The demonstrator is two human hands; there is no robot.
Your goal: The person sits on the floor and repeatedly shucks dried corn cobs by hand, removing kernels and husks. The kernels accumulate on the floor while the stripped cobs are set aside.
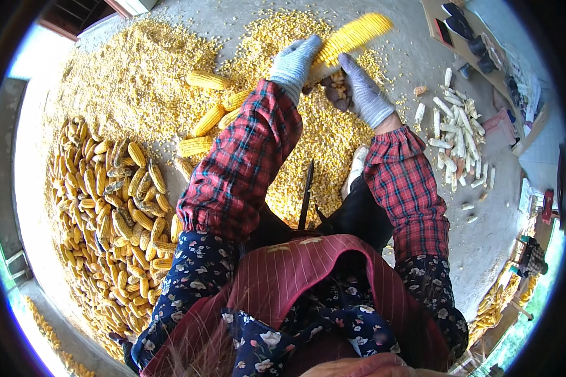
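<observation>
My left hand (pixel 296 63), in a pale knitted glove, grips the lower end of a yellow corn cob (pixel 353 38) that points up and right, slightly blurred. Just below the cob is my right hand (pixel 365 89), gloved too, its thumb near the cob and its fingers around dark, worn pieces and some kernels (pixel 335 89); exactly what these pieces are I cannot tell. Under both hands spreads a heap of loose corn kernels (pixel 316 136). A dark pointed metal bar (pixel 306 193) stands up between my legs. Several unshelled cobs (pixel 208 120) lie by my left forearm.
At left lies a big pile of corn cobs (pixel 118 221), with a wide layer of kernels (pixel 132 80) beyond it. Stripped white cobs (pixel 460 127) are heaped on the concrete floor at right. Shoes (pixel 457 23) and a phone-like object (pixel 444 32) rest at upper right. Another person (pixel 533 257) is at far right.
</observation>
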